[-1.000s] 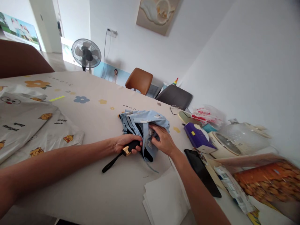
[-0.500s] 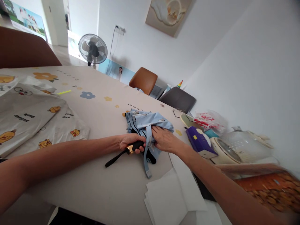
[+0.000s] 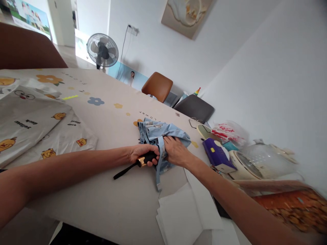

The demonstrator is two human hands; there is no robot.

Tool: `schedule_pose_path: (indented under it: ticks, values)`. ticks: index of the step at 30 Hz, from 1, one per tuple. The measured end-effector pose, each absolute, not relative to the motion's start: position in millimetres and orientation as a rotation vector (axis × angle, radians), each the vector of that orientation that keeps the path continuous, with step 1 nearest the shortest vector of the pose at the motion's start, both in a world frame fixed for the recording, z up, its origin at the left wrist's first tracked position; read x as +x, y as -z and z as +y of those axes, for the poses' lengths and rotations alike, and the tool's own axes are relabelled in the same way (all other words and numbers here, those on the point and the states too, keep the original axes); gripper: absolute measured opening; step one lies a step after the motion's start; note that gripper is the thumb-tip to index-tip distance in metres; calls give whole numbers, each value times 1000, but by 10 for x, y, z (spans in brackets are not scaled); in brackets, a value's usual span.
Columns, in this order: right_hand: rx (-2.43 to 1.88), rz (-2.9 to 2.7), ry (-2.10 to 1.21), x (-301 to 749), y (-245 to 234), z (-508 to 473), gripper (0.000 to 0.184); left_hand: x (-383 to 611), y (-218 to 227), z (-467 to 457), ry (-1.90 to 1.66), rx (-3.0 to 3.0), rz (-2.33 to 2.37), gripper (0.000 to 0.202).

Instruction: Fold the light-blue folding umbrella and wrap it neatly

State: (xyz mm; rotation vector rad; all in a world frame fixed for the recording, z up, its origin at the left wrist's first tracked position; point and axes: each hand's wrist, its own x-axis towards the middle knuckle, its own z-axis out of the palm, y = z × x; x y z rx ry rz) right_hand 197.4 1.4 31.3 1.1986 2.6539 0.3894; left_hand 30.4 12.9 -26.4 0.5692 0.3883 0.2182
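A folding umbrella point(image 3: 163, 128) with loosely folded light blue fabric is held over the table. My left hand point(image 3: 143, 154) is wrapped around its black handle point(image 3: 146, 159), which has a gold band and a black wrist loop point(image 3: 125, 170) trailing to the left. My right hand point(image 3: 175, 150) presses on the folds with bent fingers, gripping the fabric just right of the handle. Between the two hands the blue closing strap point(image 3: 159, 166) dangles unfastened. My right palm and part of the cloth under it are hidden.
White paper sheets point(image 3: 181, 214) lie below the umbrella. To the right are a purple tissue box point(image 3: 217, 154), eyeglasses point(image 3: 195, 122), a red-and-white plastic bag point(image 3: 228, 132) and a cream appliance point(image 3: 246, 165). A duck-print plastic bag point(image 3: 51, 126) covers the table's left side.
My right fingers have curled more and moved slightly left on the fabric. The lower folds are gathered in closer under that hand. My left hand keeps its hold on the handle.
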Motion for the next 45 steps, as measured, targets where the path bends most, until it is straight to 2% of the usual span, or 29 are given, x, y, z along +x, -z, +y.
schedule_pose_path:
  ticks: [3,12,17,24,30,45]
  values:
    - [1165,2665,-382,1982,-325,20,39,303,219,113,-223,639,464,4]
    - [1192,2634,-383,1961,-325,-21,42,310,54,73,-255,912,701,18]
    - [1186,2638,-391,1940,-340,-22,42,304,45,71,-246,1023,769,11]
    - [1142,2610,-412,1899,-353,-32,39,309,-38,7,-253,1313,919,12]
    - [1161,2579,-427,1862,-312,-50,37,294,-27,4,-367,1481,1075,23]
    - [1249,2622,-452,1792,-337,-138,34,315,4,3,-314,1225,861,4]
